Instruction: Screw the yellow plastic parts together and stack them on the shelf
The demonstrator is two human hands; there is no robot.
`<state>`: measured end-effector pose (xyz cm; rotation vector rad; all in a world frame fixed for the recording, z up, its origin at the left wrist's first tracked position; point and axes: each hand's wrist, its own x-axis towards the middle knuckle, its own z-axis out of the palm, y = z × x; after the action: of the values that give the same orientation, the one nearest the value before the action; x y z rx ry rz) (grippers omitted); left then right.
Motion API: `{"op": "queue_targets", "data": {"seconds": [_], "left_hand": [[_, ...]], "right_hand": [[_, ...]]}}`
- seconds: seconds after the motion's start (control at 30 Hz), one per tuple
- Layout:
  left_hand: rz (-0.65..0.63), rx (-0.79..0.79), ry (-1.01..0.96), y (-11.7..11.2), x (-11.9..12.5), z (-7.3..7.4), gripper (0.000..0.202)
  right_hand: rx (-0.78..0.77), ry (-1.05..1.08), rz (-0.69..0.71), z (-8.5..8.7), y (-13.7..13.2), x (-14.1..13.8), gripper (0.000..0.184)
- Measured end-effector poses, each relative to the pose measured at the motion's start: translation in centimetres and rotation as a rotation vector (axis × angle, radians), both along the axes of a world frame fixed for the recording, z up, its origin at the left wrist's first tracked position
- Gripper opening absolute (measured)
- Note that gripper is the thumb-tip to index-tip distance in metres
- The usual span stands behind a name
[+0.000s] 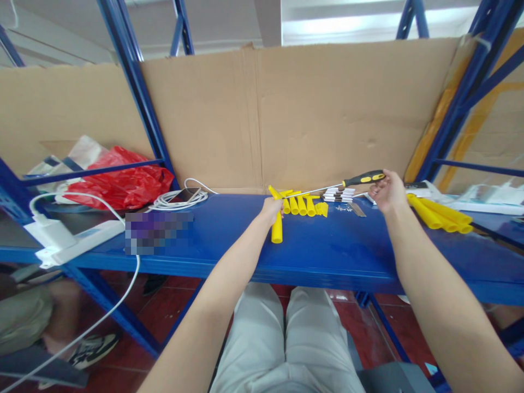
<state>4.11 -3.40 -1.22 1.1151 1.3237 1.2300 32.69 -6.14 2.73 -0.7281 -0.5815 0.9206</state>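
Note:
My left hand (272, 210) is closed round a yellow plastic handle-like piece (277, 231), its wider round end pointing down toward me. In my right hand (388, 192) is a screwdriver (363, 178) with a black and yellow grip, held at its butt end by the fingers. Its long metal shaft runs left to the yellow piece; whether the tip sits in it or only touches it I cannot tell. Beside my left hand, several like yellow pieces (302, 205) lie in a row. Small loose metal bits (343, 208) and a flat metal strip (357, 209) lie between the hands.
White-and-black stacked items (338, 195) stand behind the metal bits. More yellow pieces (440, 214) lie at right. At left are a coiled white cable (180, 201), a red plastic bag (123, 177) and a power strip (88, 240). Cardboard (327, 114) backs the blue shelf (327, 256). Another person's leg shows lower left.

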Motion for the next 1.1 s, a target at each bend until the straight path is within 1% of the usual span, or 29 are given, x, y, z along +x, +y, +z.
{"op": "queue_targets", "data": {"seconds": [0.07,0.2,0.33,0.4,0.5,0.6,0.67,0.8,0.93,1.1], "left_hand": [[0.000,0.002,0.002,-0.2,0.0,0.1,0.018],[0.007,0.006,-0.001,-0.4,0.1,0.2,0.022],[0.008,0.006,-0.005,-0.5,0.1,0.2,0.023],[0.010,0.003,-0.004,-0.4,0.0,0.2,0.021],[0.008,0.000,-0.001,-0.2,0.0,0.1,0.018],[-0.001,0.004,-0.004,-0.1,-0.1,0.1,0.016],[-0.007,0.002,-0.008,0.0,-0.1,0.0,0.013],[-0.010,-0.002,0.001,0.1,-0.1,-0.1,0.010],[-0.009,0.000,0.017,0.0,-0.1,0.0,0.016],[-0.005,0.004,0.021,-0.1,-0.1,0.1,0.017]], "right_hand": [[0.011,-0.026,-0.007,-0.1,0.0,0.0,0.040],[0.026,-0.076,0.009,0.0,-0.3,-0.1,0.033],[0.035,-0.007,0.033,0.5,-1.1,-0.7,0.035],[0.051,0.023,0.044,0.7,-1.3,-0.9,0.034],[0.072,0.011,0.051,0.6,-1.3,-1.0,0.029],[0.063,-0.009,0.028,0.3,-1.0,-0.9,0.032],[0.048,-0.014,-0.013,0.2,-0.9,-0.9,0.034],[-0.010,-0.001,-0.086,0.5,-1.1,-1.3,0.035],[-0.048,0.014,-0.059,0.8,-1.5,-1.7,0.039],[-0.020,-0.023,-0.044,0.6,-1.5,-1.6,0.041]]}}
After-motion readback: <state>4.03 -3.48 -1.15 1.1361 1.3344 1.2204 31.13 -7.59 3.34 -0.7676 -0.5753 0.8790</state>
